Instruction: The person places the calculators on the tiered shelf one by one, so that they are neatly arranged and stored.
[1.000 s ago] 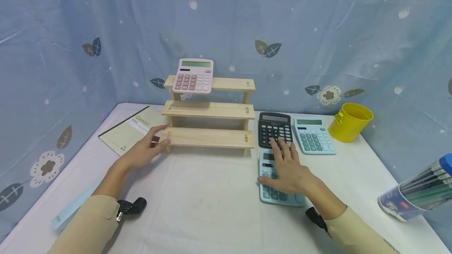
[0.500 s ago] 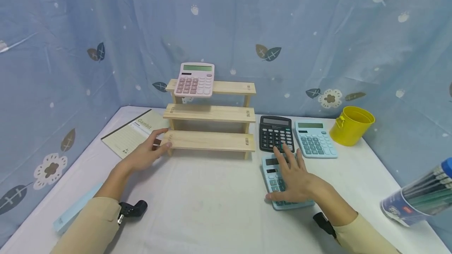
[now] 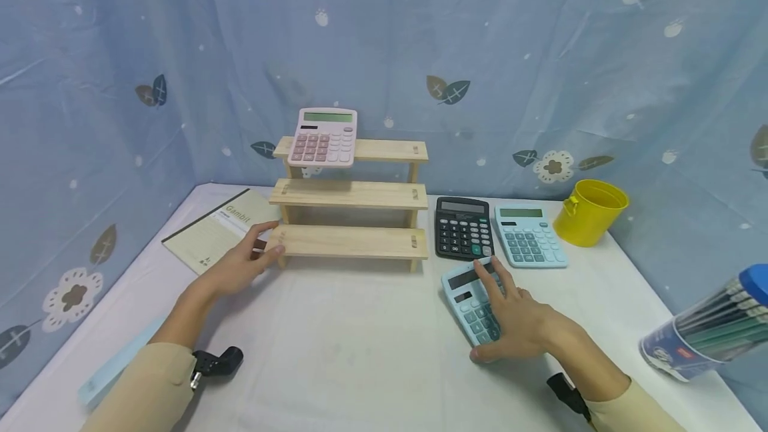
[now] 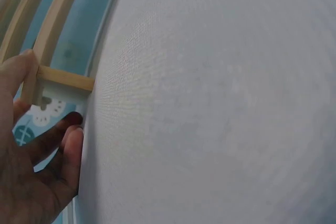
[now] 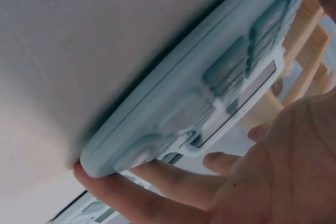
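Note:
My right hand [image 3: 516, 319] lies over a light blue calculator [image 3: 471, 299] on the white table [image 3: 360, 345]. The thumb is at its near edge and the fingers reach its far edge, gripping it. In the right wrist view the fingers [image 5: 157, 192] curl round the edge of the calculator [image 5: 210, 98], which looks slightly raised. My left hand [image 3: 240, 262] rests with straight fingers against the left end of the bottom step of a three-step wooden shelf [image 3: 354, 243]. The thumb [image 4: 18, 72] touches the shelf's foot [image 4: 63, 80].
A pink calculator [image 3: 323, 139] leans on the top step. A black calculator [image 3: 463, 229] and another light blue one [image 3: 528, 237] lie right of the shelf, beside a yellow bucket [image 3: 591, 211]. There is also a notebook [image 3: 216, 229], a blue ruler [image 3: 114, 365] and a pencil tube [image 3: 708, 332].
My right hand has drawn the light blue calculator nearer and turned it counterclockwise, so it now lies askew. The left hand has stayed at the shelf's end.

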The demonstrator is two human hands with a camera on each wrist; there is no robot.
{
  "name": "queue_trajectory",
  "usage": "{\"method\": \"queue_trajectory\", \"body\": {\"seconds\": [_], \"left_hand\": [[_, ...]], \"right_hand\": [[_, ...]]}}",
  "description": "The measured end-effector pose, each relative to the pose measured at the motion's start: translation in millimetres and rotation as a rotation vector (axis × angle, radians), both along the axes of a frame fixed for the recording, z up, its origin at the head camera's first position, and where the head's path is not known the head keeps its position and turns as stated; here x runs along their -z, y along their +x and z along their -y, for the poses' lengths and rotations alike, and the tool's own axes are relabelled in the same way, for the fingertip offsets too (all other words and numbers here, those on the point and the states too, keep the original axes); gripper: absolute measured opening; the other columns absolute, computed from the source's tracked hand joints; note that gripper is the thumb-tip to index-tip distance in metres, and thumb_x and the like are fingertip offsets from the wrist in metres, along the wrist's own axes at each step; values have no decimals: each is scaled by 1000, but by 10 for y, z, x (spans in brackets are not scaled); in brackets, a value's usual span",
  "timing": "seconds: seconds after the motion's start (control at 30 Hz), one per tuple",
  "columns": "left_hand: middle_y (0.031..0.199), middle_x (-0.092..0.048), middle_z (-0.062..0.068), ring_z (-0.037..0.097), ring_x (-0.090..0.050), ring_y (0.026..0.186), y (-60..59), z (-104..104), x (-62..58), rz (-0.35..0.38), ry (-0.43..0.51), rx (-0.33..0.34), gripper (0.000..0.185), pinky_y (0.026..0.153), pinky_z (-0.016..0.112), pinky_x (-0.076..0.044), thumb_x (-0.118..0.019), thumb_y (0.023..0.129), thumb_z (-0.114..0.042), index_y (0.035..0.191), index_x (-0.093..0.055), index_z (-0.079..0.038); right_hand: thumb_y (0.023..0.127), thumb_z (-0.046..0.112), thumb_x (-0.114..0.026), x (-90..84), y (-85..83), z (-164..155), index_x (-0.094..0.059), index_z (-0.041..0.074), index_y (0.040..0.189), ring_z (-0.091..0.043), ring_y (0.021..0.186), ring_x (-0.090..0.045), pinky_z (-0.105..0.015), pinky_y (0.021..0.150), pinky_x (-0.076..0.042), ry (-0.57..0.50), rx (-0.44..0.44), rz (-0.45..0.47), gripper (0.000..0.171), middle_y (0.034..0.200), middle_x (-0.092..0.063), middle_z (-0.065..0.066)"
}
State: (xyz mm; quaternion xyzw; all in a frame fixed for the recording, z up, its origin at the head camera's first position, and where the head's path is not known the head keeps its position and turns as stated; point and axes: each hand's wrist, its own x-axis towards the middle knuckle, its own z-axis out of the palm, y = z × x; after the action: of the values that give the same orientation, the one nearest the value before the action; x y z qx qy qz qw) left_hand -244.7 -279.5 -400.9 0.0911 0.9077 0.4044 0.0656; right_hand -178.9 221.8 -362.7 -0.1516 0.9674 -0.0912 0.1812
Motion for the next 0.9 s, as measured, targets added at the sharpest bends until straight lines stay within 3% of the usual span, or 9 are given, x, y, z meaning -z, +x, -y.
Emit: {"method": "queue_trajectory", "body": {"seconds": [0.1,0.2,0.37,0.6,0.73,0.83,0.9], "left_hand": [[141,-49,30,44,-56,128,24,19,5,-1,-17,-4,71,96,53,-53,-49,107,-51,164,-16,-22],[141,-50,31,46,-56,128,20,9,-21,-22,-35,-2,71,98,57,-51,-47,108,-51,163,-16,-22],[140,-51,32,48,-55,128,21,-26,-45,-37,-46,2,69,100,60,-49,-47,108,-50,163,-16,-21],[141,-51,32,48,-54,128,60,-38,-35,-23,-50,-11,70,100,60,-49,-47,108,-49,163,-16,-19],[140,-51,32,49,-55,128,55,-38,-40,-31,-54,-3,70,100,60,-49,-47,108,-49,163,-16,-18],[140,-51,32,49,-55,128,48,-44,-42,-33,-53,2,70,99,60,-49,-46,108,-49,163,-16,-18],[140,-50,32,49,-55,128,44,-50,-46,-32,-52,1,70,99,60,-49,-46,108,-49,163,-15,-19]], "right_hand": [[66,66,-87,2,5,6,11,21,165,-65,124,-45,-74,77,-51,-11,-10,-14,147,169,13,-24],[65,62,-89,-16,1,-9,12,23,165,-62,124,-46,-69,76,-54,-45,-31,-57,147,170,11,-22],[65,52,-89,-90,-8,-68,13,23,164,-66,125,-45,-74,80,-50,-122,-78,-179,145,169,3,-23],[65,44,-89,-216,-7,-144,13,23,164,-60,140,-35,-84,93,-37,-187,-72,-283,143,170,-1,-21],[65,41,-91,-283,0,-161,10,22,165,-51,149,-25,-78,106,-32,-243,-64,-329,143,171,-3,-19],[65,38,-92,-342,-6,-171,7,20,164,-46,143,-33,-72,107,-37,-292,-78,-401,142,170,-8,-21],[66,36,-92,-391,-19,-170,7,21,164,-45,133,-41,-71,102,-43,-311,-78,-450,140,168,-13,-23]]}}
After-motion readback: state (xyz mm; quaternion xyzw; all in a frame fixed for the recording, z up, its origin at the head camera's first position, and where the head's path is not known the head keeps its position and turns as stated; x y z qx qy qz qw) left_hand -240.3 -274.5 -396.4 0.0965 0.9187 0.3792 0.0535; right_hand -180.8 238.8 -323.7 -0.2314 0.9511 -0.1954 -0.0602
